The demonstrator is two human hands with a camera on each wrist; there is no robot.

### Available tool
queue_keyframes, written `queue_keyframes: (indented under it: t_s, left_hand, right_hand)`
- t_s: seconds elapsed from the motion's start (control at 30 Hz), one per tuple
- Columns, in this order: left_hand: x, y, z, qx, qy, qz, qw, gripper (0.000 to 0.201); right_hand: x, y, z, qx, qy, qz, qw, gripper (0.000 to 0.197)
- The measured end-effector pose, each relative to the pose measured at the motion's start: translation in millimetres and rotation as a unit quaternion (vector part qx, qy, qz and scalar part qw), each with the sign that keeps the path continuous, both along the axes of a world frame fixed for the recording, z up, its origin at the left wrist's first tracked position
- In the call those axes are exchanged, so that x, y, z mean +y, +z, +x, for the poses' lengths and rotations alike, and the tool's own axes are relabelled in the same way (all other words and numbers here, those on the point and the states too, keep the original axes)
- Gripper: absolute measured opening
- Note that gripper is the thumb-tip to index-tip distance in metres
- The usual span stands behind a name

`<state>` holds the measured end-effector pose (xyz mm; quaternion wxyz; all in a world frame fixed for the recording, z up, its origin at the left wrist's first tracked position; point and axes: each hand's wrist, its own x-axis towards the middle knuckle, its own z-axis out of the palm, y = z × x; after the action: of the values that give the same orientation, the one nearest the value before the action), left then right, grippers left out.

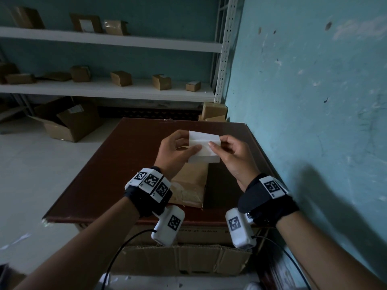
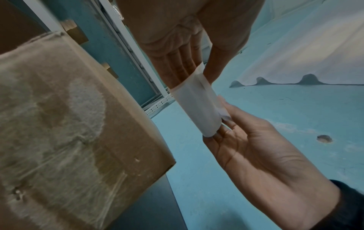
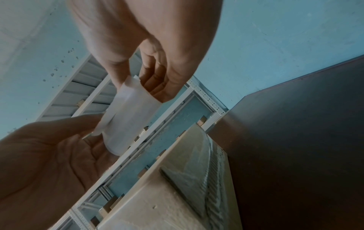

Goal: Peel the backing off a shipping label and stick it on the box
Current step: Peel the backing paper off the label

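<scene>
A white shipping label (image 1: 204, 146) is held up in the air between both hands, above the table. My left hand (image 1: 189, 143) pinches its left end, thumb on the near face and fingers behind. My right hand (image 1: 216, 143) pinches the right end the same way. In the left wrist view the label (image 2: 197, 105) bows into a curve, and a thin layer lifts at its edge beside the right thumb (image 2: 226, 109). The right wrist view shows the same curved label (image 3: 132, 115). A brown cardboard box (image 1: 190, 185) with torn paper patches lies on the table under the hands.
The dark brown table (image 1: 117, 164) stands against a teal wall (image 1: 314, 91) on the right. White shelves (image 1: 104, 88) at the back carry several small cardboard boxes. An open carton (image 1: 65, 122) sits on the floor to the left, and another carton (image 1: 184, 260) below the table's near edge.
</scene>
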<state>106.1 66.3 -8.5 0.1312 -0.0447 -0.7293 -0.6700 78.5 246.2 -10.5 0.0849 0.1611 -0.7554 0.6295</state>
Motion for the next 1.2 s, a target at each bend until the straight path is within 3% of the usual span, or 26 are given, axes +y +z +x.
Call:
queue_keyframes:
  t_s: [1.2]
  left_hand:
    - [1.5,1.0,1.4,-0.007,0.006,-0.011,1.000,0.024]
  right_hand:
    - [0.7,0.4,-0.7,-0.019,0.005,-0.013,1.000,0.024]
